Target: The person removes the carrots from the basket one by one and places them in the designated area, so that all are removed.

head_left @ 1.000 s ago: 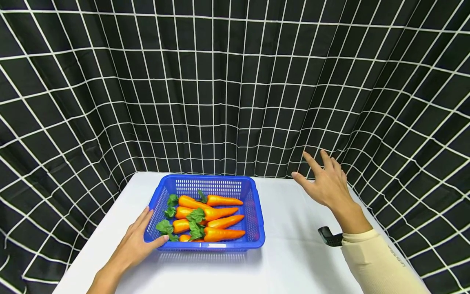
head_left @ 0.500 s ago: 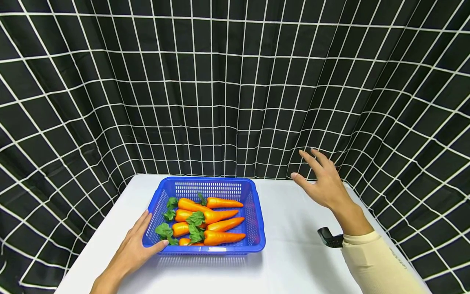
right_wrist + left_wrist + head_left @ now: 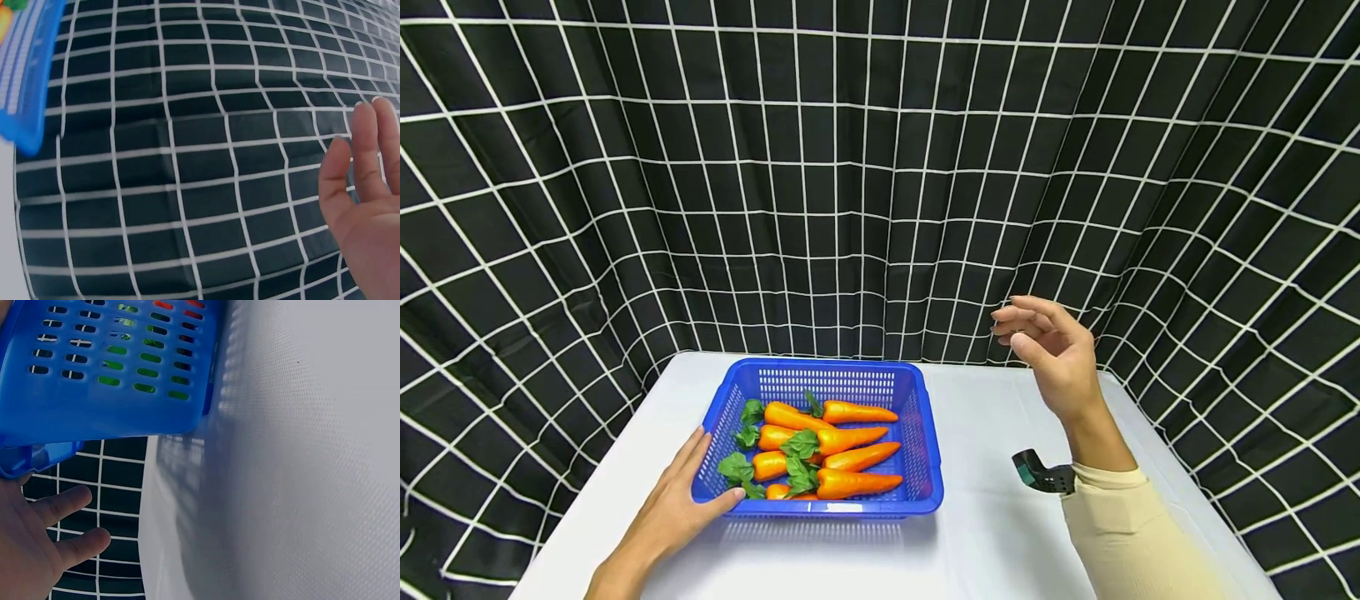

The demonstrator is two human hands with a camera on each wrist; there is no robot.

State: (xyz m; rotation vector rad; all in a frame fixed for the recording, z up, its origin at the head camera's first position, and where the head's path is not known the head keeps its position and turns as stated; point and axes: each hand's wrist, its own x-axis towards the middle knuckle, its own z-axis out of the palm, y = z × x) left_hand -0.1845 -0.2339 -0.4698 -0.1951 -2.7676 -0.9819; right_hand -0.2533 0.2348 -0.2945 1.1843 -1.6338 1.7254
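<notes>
A blue plastic basket (image 3: 917, 503) with slotted walls stands on the white table, left of centre in the head view. Several orange carrots (image 3: 859, 484) with green leaves lie in it, their tips pointing right. At the basket's front left corner is my left hand (image 3: 672, 508), its thumb at the front rim and its fairly straight fingers along the left side. The left wrist view shows some fingers apart, below the basket wall (image 3: 137, 381). My right hand (image 3: 1056, 354) is raised in the air right of the basket, palm turned inward, fingers loosely bent, holding nothing.
The white table (image 3: 985, 467) extends right of the basket and in front of it. Black curtains (image 3: 865, 208) with a white grid surround the back and both sides. A black strap with a small device (image 3: 1041, 475) is on the right wrist.
My right hand has turned so its palm faces more inward, and its spread fingers have bent and drawn together. The right forearm has shifted slightly left. Left hand, basket and carrots look almost unchanged.
</notes>
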